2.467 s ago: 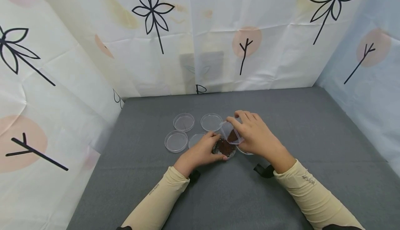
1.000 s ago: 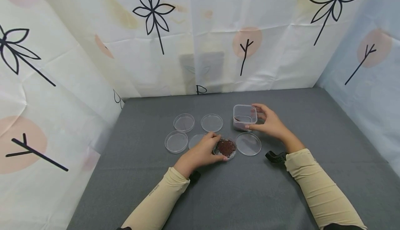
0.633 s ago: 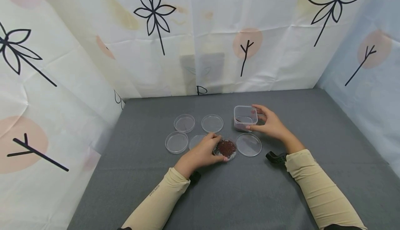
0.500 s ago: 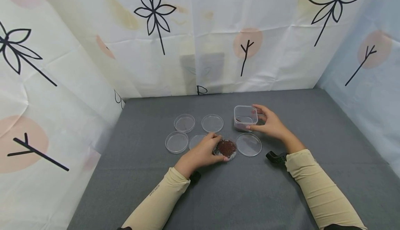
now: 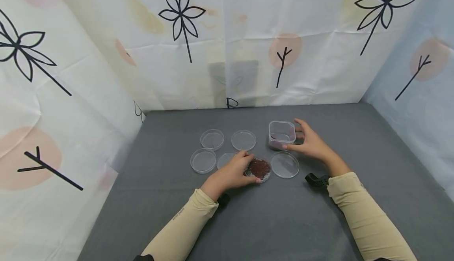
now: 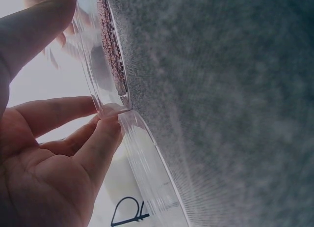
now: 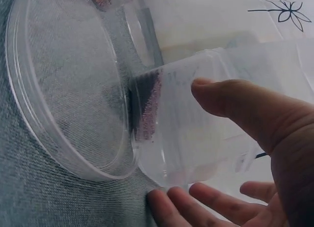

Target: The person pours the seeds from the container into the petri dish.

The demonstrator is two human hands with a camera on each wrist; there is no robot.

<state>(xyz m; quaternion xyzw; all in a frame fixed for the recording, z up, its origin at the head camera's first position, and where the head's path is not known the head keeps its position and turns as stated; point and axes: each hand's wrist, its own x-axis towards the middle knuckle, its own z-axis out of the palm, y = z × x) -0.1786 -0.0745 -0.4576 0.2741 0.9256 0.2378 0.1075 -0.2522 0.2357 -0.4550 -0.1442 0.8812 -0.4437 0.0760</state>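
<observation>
In the head view, a round clear petri dish [image 5: 260, 169] with reddish-brown granules over whitish ones lies flat on the grey table. My left hand [image 5: 230, 174] holds it by the rim, thumb at the front and fingers at the back. The left wrist view shows those fingers at the wall of the filled dish [image 6: 110, 55]. Behind and to the right stands a clear square plastic container [image 5: 281, 138] with some brown granules low inside. My right hand [image 5: 312, 144] is beside it, thumb near its front corner and fingers spread off its right side. The granules [image 7: 151, 109] show through its wall.
Several other clear petri dishes stand around: two at the back [image 5: 212, 139] [image 5: 243, 140], one at the left [image 5: 203, 161], one partly behind my left hand [image 5: 225, 159], one at the right [image 5: 285, 164]. A patterned cloth [image 5: 248, 48] hangs behind the table [image 5: 255, 221].
Earlier my right hand tipped the square container over the granule dish; it then set the container upright behind. Just now its fingers have spread away from the container. My left hand stays on the dish.
</observation>
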